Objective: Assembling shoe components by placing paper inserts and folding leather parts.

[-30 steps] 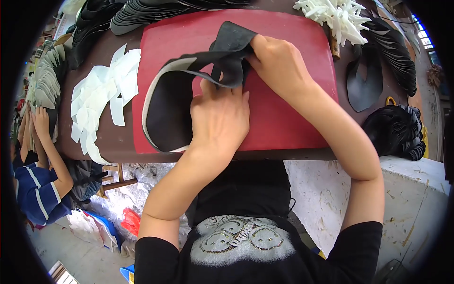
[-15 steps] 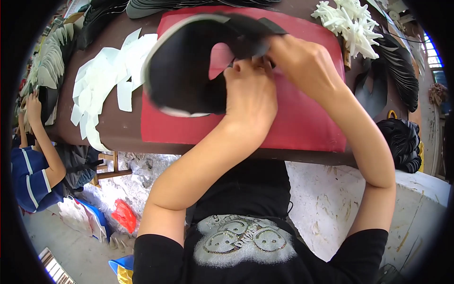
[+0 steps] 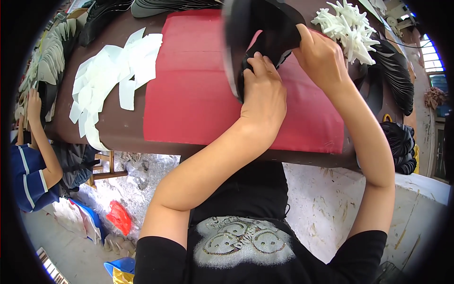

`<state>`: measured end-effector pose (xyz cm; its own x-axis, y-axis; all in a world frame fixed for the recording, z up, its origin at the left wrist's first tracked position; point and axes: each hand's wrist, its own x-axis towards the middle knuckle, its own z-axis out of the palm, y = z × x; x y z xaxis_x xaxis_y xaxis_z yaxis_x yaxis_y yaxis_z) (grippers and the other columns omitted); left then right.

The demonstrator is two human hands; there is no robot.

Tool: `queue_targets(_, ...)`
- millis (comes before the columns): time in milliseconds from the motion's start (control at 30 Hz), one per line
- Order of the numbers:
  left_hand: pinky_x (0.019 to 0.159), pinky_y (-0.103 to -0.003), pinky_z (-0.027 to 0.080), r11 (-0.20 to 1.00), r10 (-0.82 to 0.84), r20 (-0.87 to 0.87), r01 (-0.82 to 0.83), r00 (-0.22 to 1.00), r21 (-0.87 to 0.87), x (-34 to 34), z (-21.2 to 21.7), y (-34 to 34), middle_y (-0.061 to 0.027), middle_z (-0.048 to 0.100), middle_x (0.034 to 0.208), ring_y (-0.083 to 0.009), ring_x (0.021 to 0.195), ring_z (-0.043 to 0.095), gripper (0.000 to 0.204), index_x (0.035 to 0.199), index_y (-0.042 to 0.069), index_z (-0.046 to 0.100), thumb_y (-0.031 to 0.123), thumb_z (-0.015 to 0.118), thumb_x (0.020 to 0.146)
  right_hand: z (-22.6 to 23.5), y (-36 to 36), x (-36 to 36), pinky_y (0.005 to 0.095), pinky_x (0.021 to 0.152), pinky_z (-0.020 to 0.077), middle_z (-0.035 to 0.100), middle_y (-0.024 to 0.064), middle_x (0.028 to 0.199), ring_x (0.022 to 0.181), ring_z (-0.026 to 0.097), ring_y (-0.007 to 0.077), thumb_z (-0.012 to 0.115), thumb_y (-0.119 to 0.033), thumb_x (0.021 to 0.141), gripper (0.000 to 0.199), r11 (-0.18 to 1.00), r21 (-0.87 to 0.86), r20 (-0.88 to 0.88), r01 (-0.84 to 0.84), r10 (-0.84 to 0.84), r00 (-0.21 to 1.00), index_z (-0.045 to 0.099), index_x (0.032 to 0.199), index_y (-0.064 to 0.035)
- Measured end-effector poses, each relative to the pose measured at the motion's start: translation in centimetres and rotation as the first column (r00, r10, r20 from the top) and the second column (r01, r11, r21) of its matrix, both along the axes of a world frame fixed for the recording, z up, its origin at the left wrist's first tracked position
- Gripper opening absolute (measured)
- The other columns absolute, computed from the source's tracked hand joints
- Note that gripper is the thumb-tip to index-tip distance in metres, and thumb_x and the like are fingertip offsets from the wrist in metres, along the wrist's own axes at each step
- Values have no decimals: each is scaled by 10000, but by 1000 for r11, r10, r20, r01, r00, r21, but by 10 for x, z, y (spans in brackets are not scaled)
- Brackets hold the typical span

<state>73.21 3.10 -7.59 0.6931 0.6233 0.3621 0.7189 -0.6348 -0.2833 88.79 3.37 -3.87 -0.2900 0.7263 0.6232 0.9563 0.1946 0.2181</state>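
Here, black upper [image 3: 265,28] lifted over red mat [image 3: 189,90], left hand [image 3: 262,94] gripping its lower edge, right hand [image 3: 321,54] pinching its right side.

A single head-worn fisheye view looks steeply down, close over the red mat [image 3: 189,94] on the brown table [image 3: 118,135]. Straight edges bend toward its dark rim

A: Tabletop [image 3: 123,135] dark brown, red mat [image 3: 189,94] on it. Floor [image 3: 326,208] pale, stained concrete.

B: Daylight from window [image 3: 431,57] at right edge. Wooden stool [image 3: 106,165] under tabletop at left, beside a seated person [image 3: 33,175] in a blue striped shirt.
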Motion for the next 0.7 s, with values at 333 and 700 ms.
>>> queue_targets(333, 619, -291, 420, 997, -43, 97, 49, 994, -58, 22, 2, 15, -244, 647, 1064, -254, 828, 499, 497, 1232, -118, 559, 142, 579, 810, -3, 1, 15, 312, 589, 461, 610, 49, 790, 650, 581, 225, 689, 5, 757, 223, 999, 24, -86, -27, 29, 996, 619, 960, -57)
queue_targets(700, 584, -323, 454, 975, -208, 377, 222, 903, 5, 34, 1, 41, -161, 628, 870, -267, 752, 525, 292, 1028, -43, 624, 70, 582, 761, 16, 3, 19, 340, 548, 447, 585, 64, 705, 569, 533, 240, 693, -89, 778, 154, 999, -28, -211, 21, -26, 977, 627, 899, -23)
